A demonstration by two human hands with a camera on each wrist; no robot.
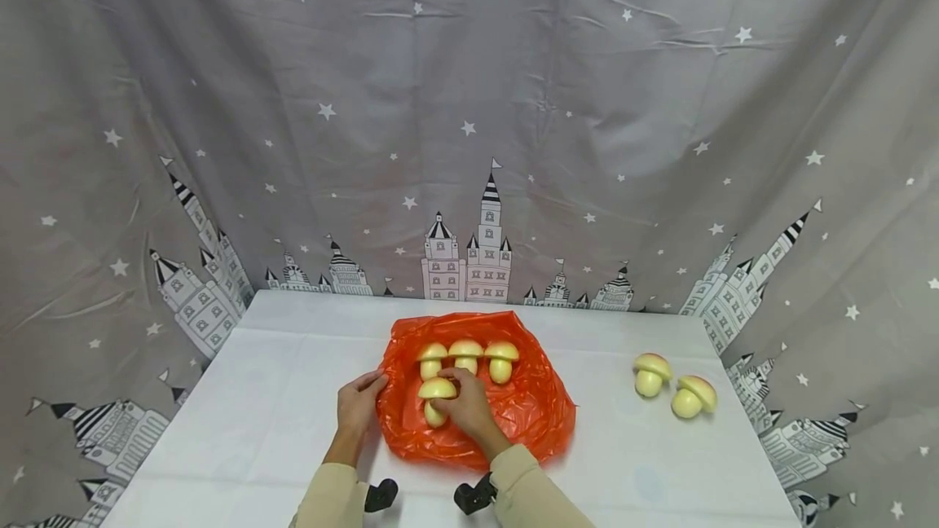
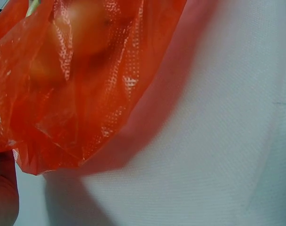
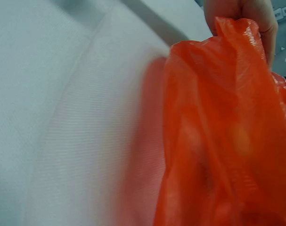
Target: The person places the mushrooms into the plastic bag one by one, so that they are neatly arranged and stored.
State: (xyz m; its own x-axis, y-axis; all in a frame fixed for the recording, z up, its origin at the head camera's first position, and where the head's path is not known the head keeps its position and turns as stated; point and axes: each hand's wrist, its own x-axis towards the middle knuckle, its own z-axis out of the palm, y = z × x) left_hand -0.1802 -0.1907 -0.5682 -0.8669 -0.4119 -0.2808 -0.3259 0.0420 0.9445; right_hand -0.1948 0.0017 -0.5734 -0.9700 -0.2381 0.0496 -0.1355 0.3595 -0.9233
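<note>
A red plastic bag (image 1: 539,410) lies spread wide on the white table, its crumpled rim raised around several yellow toy mushrooms. My left hand (image 1: 357,411) pinches the bag's left rim; in the right wrist view this hand (image 3: 239,14) shows behind the red film. Inside the bag, my right hand (image 1: 469,407) holds a toy mushroom (image 1: 436,389) by its side, cap up. Beyond it stand three more, a left mushroom (image 1: 431,354), a middle mushroom (image 1: 465,349) and a right mushroom (image 1: 502,353). Red film hides the right hand in its wrist view.
Two more toy mushrooms, one upright (image 1: 650,371) and one tilted (image 1: 694,398), sit on the white table (image 1: 293,365) to the right of the bag. A grey curtain (image 1: 587,104) with stars and castles hangs behind the table.
</note>
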